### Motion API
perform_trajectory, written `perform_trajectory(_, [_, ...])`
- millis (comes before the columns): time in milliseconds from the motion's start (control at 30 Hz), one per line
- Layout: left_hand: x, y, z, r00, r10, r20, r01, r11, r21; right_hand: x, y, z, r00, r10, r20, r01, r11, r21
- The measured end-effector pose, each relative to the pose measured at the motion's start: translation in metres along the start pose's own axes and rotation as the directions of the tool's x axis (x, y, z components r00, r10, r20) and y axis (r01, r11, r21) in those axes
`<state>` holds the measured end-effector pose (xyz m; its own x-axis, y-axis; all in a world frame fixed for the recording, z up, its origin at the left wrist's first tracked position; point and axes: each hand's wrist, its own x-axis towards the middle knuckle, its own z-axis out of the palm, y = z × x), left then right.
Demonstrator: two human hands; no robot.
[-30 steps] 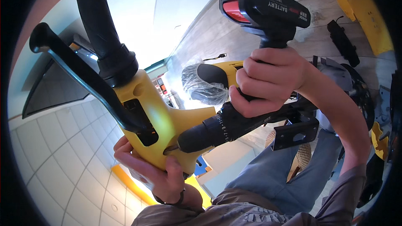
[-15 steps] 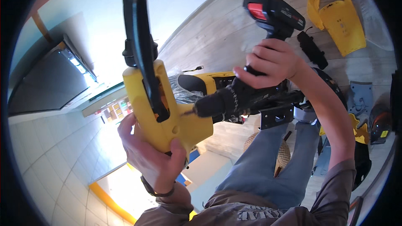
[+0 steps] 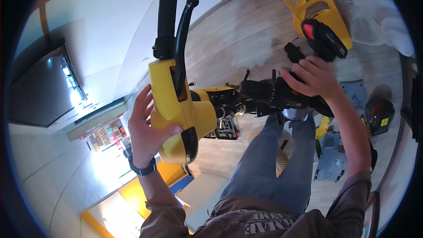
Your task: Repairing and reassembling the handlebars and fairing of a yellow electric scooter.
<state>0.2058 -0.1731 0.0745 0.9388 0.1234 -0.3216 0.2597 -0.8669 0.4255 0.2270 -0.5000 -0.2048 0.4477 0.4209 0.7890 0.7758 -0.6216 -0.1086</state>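
My left hand [image 3: 152, 128] grips a yellow handlebar cover [image 3: 167, 105], with the thumb on its near face and the fingers around its left side. From the cover's far end rise a black rubber grip [image 3: 167, 22] and a black brake lever [image 3: 181, 39]. My right hand [image 3: 313, 77] is closed around the handle of a black cordless drill [image 3: 286, 94], whose red-marked battery [image 3: 325, 39] points away from me. The drill's front end faces the cover and stands apart from it, to its right. Dark scooter parts lie behind the drill and blend with it.
On the floor at far right lie a yellow plastic panel [image 3: 330, 17] and a white plastic bag [image 3: 374, 13]. Grey panels [image 3: 330, 158] and a dark rounded part [image 3: 380, 114] are to the right of my legs. An open tool case [image 3: 227, 128] sits beyond the cover.
The drill has drawn back to the right, off the cover's face. The handlebar has turned, so grip and lever now show side by side. My left hand still holds the cover.
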Motion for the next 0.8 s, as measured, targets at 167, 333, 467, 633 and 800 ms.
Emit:
perform_trajectory(167, [0.003, -0.002, 0.003, 0.996, 0.085, -0.024, -0.085, 0.996, -0.023, -0.016, -0.012, -0.084, 0.984, 0.131, 0.119, -0.122, 0.989, -0.078])
perform_trajectory(333, [-0.001, 0.015, 0.007, 0.989, 0.118, -0.087, -0.097, 0.971, 0.219, -0.028, -0.045, -0.172, 0.912, 0.331, 0.244, -0.296, 0.94, -0.168])
perform_trajectory(467, [-0.005, 0.018, 0.003, 0.987, 0.12, -0.111, -0.075, 0.934, 0.35, -0.032, -0.102, -0.212, 0.73, 0.677, 0.098, -0.672, 0.736, -0.079])
perform_trajectory(633, [-0.007, -0.001, 0.006, 0.982, 0.168, -0.083, -0.128, 0.926, 0.356, -0.056, -0.198, -0.251, 0.025, 0.96, 0.279, -0.971, -0.043, 0.236])
perform_trajectory(800, [-0.019, -0.025, 0.005, 0.978, 0.19, -0.081, -0.167, 0.958, 0.235, 0.027, -0.257, -0.256, -0.383, 0.757, 0.529, -0.682, -0.618, 0.39])
